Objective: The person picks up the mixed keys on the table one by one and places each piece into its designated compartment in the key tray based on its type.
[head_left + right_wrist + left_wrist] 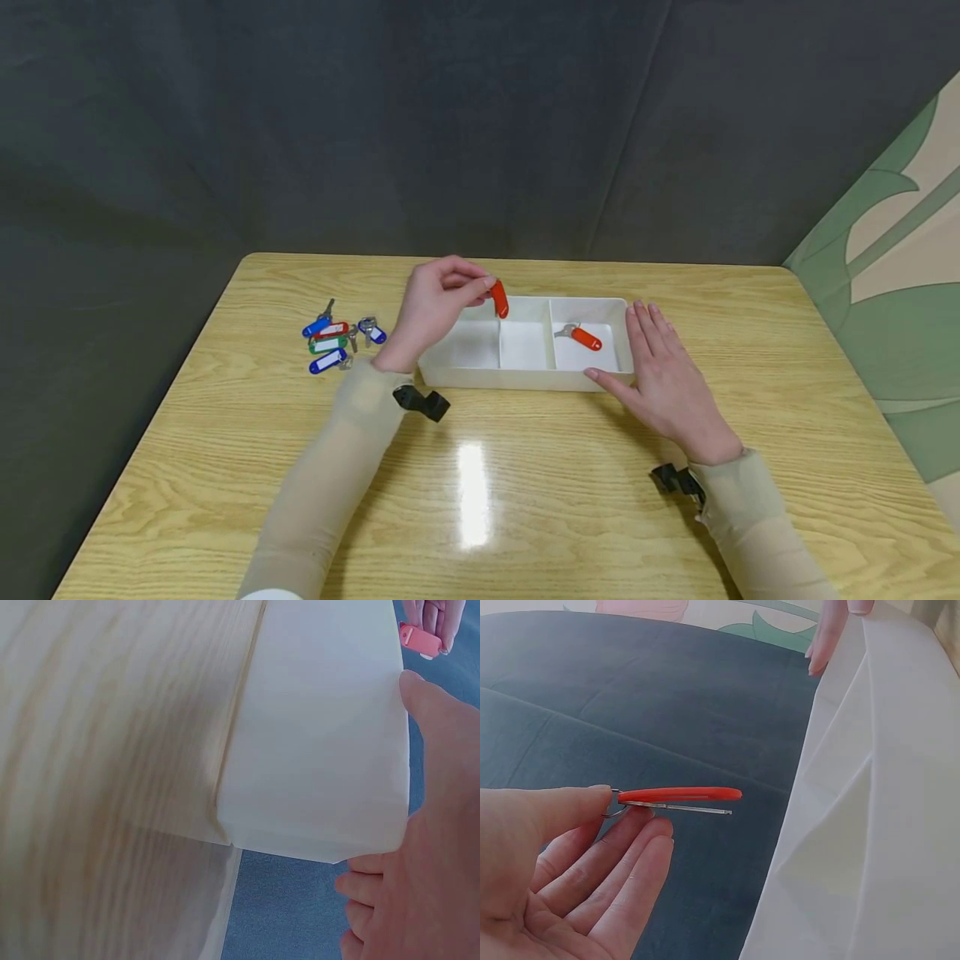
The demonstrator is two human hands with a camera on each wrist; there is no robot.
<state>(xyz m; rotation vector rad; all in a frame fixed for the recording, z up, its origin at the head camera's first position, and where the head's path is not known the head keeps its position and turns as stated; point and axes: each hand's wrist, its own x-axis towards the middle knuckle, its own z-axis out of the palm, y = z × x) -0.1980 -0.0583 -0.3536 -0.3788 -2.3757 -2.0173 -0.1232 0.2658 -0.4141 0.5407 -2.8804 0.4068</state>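
My left hand [435, 304] pinches the ring of a key with a red tag [499, 299] between thumb and fingers. In the left wrist view the red tag [681, 794] and its key [697, 808] stick out past the fingertips. They hang over a white box [491, 379] with three compartments. Another key with a red tag [587, 338] lies in the right compartment. My right hand [670, 383] rests against the box's right end, fingers straight and thumb at the front rim. From the right wrist, the thumb touches the white wall [322, 735].
Left of the box lies a loose group of keys with blue, green and red tags [327, 343]. The wooden table [540, 483] ends at a dark curtain [450, 125] behind. A green patterned panel [900, 317] stands at the right.
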